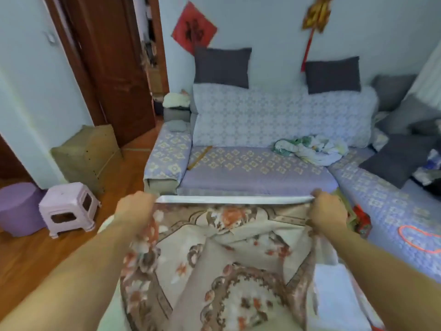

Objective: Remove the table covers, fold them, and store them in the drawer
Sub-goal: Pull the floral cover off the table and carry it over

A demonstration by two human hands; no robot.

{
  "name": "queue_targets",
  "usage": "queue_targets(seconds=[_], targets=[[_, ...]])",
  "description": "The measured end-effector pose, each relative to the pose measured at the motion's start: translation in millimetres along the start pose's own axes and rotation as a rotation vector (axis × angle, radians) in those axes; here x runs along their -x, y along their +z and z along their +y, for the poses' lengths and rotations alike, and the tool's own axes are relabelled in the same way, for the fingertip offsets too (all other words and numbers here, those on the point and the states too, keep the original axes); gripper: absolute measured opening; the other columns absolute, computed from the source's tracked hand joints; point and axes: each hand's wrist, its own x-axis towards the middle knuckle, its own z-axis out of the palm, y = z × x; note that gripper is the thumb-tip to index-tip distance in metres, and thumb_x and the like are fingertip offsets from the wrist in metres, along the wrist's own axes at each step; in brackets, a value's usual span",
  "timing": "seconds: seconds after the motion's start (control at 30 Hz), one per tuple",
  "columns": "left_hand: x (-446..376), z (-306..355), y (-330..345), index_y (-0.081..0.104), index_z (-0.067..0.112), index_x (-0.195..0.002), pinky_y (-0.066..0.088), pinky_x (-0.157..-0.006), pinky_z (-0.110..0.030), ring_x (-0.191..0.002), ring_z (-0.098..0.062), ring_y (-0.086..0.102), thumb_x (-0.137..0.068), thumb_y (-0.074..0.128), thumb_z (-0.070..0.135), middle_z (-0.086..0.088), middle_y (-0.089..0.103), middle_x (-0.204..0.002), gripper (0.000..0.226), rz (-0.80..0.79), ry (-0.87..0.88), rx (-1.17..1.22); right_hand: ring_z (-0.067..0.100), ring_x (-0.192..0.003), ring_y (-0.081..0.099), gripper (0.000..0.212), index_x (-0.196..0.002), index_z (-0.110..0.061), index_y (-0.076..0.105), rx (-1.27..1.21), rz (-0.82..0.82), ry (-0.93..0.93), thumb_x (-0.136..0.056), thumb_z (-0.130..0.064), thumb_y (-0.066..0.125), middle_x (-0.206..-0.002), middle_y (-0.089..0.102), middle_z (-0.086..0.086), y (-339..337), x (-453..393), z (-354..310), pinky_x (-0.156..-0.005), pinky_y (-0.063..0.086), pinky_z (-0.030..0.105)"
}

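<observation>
A beige table cover (pixel 229 266) with a brown and orange flower pattern hangs stretched in front of me, its top edge folded over and showing a pale underside. My left hand (pixel 136 209) grips the top left corner. My right hand (pixel 328 211) grips the top right corner. The cloth sags in loose folds between and below my hands. A white surface (pixel 334 295) shows under the cloth at lower right. No drawer is in view.
A sofa (pixel 257 170) with a lilac patterned cover stands straight ahead, with crumpled cloths (pixel 310 149) on the seat. A pink plastic stool (pixel 68 209) and a purple round stool (pixel 18 206) stand on the wooden floor at left, near a cardboard box (pixel 88 154) and a brown door (pixel 114 68).
</observation>
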Motion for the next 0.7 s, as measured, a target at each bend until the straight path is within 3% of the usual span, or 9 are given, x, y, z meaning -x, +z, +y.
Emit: queue_targets(seconds=[0.07,0.17,0.27,0.4,0.53,0.7], targets=[[-42,-13,-127,0.066,0.026,-0.101,0.052,-0.068,-0.033,-0.091,-0.028,0.072,-0.075,0.077,0.022,-0.001,0.069,-0.096,0.027,0.353,-0.013,-0.025,0.038,-0.079,0.058,0.016,-0.103,-0.009,0.062,-0.104,0.314,-0.039,-0.088,-0.007,0.058,-0.083,0.061,0.017,-117,-58,-46,-0.061,0.045,0.038],[-50,-35,-305,0.068,0.017,-0.1,0.051,-0.07,-0.04,-0.087,-0.04,0.071,-0.087,0.066,0.019,-0.011,0.069,-0.094,0.013,0.924,-0.056,0.07,0.042,-0.081,0.055,0.004,-0.092,-0.002,0.057,-0.313,0.704,-0.064,-0.091,-0.006,0.058,-0.093,0.062,0.029,-285,-82,-93,-0.062,0.035,0.039],[-16,-58,-431,0.067,0.006,-0.101,0.051,-0.075,-0.048,-0.089,-0.048,0.068,-0.093,0.052,0.01,-0.022,0.068,-0.098,0.018,1.26,-0.086,0.242,0.048,-0.095,0.056,0.011,-0.103,-0.001,0.058,-0.467,0.968,-0.055,-0.096,-0.008,0.053,-0.107,0.061,0.031,-403,-62,-115,-0.071,0.038,0.044],[44,-82,-489,0.067,0.002,-0.101,0.051,-0.077,-0.051,-0.092,-0.05,0.066,-0.089,0.052,-0.001,-0.026,0.065,-0.101,0.019,1.371,-0.122,0.211,0.049,-0.111,0.054,0.027,-0.118,-0.003,0.058,-0.539,1.115,-0.043,-0.092,-0.004,0.049,-0.12,0.058,0.029,-467,-27,-115,-0.092,0.044,0.052],[87,-87,-464,0.064,0.003,-0.096,0.048,-0.076,-0.05,-0.089,-0.051,0.064,-0.088,0.055,0.002,-0.024,0.062,-0.099,0.012,1.384,-0.093,0.147,0.049,-0.11,0.055,0.024,-0.115,-0.003,0.057,-0.513,1.076,-0.052,-0.09,-0.004,0.057,-0.117,0.06,0.029,-454,5,-96,-0.089,0.046,0.051],[128,-92,-397,0.063,0.002,-0.093,0.047,-0.075,-0.048,-0.084,-0.05,0.063,-0.087,0.058,0.003,-0.025,0.062,-0.094,0.008,1.306,-0.155,0.095,0.048,-0.1,0.056,0.012,-0.104,-0.002,0.055,-0.417,1.078,-0.129,-0.098,-0.007,0.047,-0.109,0.06,0.028,-403,47,-65,-0.083,0.047,0.053]])
